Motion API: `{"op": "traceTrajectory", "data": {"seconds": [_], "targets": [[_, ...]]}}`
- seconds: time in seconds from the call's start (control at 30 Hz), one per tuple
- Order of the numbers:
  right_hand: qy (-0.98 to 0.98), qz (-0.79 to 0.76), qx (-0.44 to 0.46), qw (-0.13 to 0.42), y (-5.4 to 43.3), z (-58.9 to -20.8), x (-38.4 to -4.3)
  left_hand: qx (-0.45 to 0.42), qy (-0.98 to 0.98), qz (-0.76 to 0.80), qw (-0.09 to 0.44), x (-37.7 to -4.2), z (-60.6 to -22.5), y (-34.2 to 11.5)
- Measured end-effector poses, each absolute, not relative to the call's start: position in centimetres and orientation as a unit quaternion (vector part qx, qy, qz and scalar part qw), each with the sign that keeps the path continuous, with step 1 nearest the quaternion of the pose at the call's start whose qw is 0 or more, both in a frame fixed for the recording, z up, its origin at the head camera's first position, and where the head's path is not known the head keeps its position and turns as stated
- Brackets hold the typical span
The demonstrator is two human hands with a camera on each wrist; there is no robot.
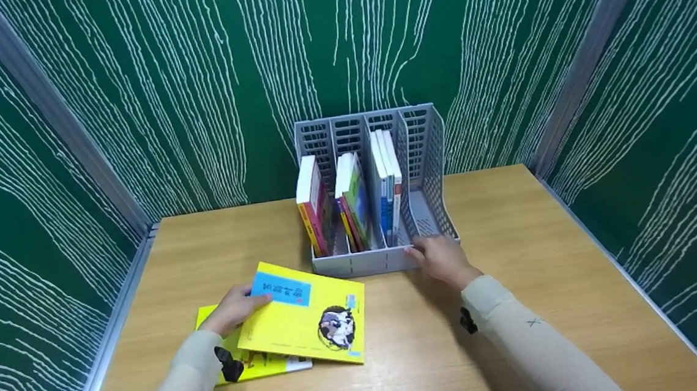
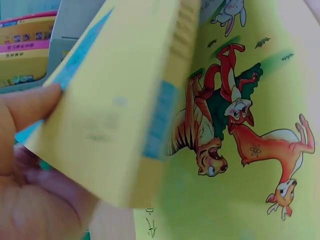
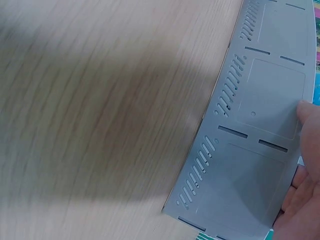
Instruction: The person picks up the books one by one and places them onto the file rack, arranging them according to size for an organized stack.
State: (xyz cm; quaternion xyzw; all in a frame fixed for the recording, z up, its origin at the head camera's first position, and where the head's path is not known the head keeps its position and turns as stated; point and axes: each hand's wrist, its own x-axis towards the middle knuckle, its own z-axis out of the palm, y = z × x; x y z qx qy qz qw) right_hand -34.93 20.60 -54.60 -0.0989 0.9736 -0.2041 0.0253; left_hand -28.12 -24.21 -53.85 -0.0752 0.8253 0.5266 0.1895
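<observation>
My left hand [image 1: 234, 309] holds a thin yellow book [image 1: 290, 325] by its edge, thumb on top of the cover. That cover has a blue label and a round black-and-white picture. Partly beneath it lies a second yellow book [image 1: 268, 365], whose cartoon fox, tiger and deer show in the left wrist view. My right hand [image 1: 445, 263] grips the front rim of a grey book organizer [image 1: 365, 263], at its right end. In the right wrist view the thumb presses the outer face of the organizer [image 3: 260, 100], and the other fingers go over the rim.
Upright books fill parts of the organizer's left [image 1: 313, 210], second [image 1: 352, 204] and third compartments [image 1: 388, 186]; no books show in the rightmost one. The wooden table [image 1: 543, 255] meets green, white-streaked walls [image 1: 374, 40] at the back and sides.
</observation>
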Motion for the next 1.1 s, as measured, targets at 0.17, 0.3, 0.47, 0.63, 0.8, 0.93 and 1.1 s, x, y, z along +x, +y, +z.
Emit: {"op": "traceTrajectory", "data": {"seconds": [0.17,0.3,0.47,0.63,0.8,0.93,1.1], "targets": [[0.971,-0.215,-0.097,0.039,21.0,-54.7,-34.8,-0.075,0.793,0.572,0.194,-28.1,-53.8,-24.2],[0.967,-0.231,-0.108,0.027,21.2,-54.2,-34.6,-0.041,0.781,0.594,0.191,-28.1,-53.5,-24.4],[0.957,-0.272,-0.105,-0.004,21.3,-53.1,-34.1,-0.002,0.768,0.611,0.192,-28.2,-53.1,-24.6],[0.938,-0.325,-0.107,-0.057,21.4,-51.6,-33.4,0.017,0.772,0.608,0.187,-28.0,-52.7,-24.5],[0.926,-0.353,-0.108,-0.073,21.3,-50.3,-32.4,0.033,0.777,0.602,0.182,-27.8,-52.1,-23.9],[0.923,-0.359,-0.115,-0.078,21.1,-49.3,-31.8,0.032,0.778,0.602,0.175,-27.9,-51.7,-23.0],[0.917,-0.357,-0.14,-0.11,20.8,-48.2,-31.1,0.035,0.766,0.62,0.165,-28.0,-51.1,-21.2]]}}
